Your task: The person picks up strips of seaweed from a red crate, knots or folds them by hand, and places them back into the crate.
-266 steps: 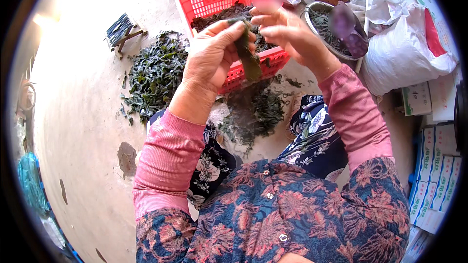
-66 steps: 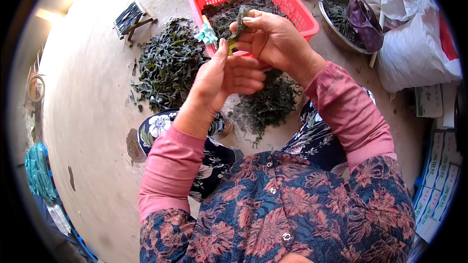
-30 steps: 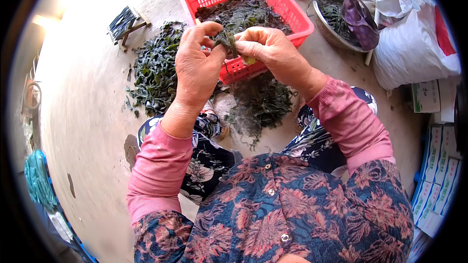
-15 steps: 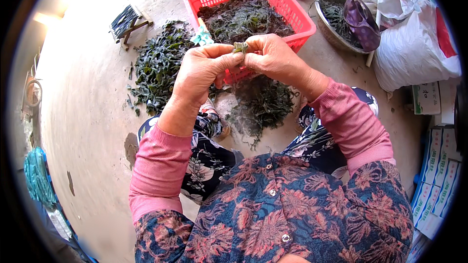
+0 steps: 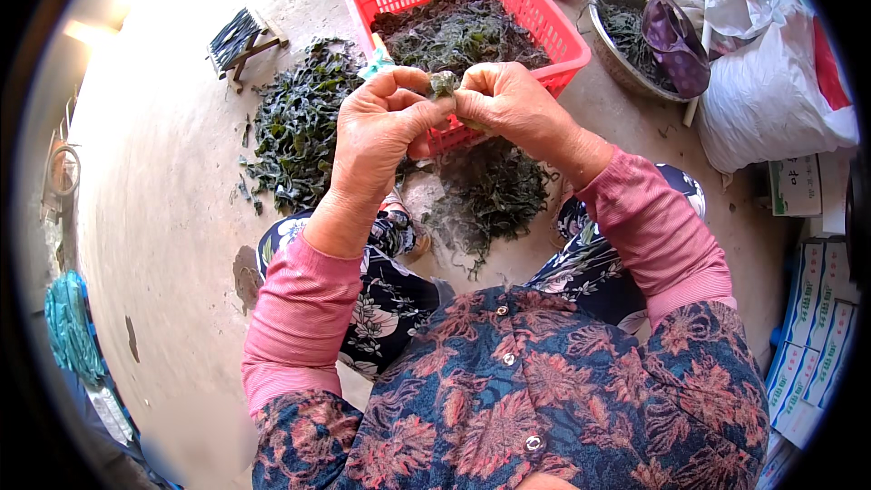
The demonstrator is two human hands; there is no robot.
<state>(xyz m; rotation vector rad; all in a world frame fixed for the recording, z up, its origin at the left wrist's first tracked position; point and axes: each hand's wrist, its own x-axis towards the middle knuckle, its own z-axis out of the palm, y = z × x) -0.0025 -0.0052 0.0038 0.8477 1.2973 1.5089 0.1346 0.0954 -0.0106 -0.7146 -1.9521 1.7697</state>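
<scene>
Evidently, your left hand (image 5: 376, 127) and right hand (image 5: 519, 111) both pinch a small crumpled dark-green seaweed-like piece (image 5: 443, 84) by the near side of the red lattice-walled plastic basket (image 5: 535, 9), probably gripping it from two sides for control.

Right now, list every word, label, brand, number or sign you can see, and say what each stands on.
Stacked white-and-blue boxes, lower right: large green print with smaller red marks; not copied here.
Pale box below the white sack: dark print; not copied here.
Red crate: no print I can make out.
Held leaf piece: none seen.
</scene>
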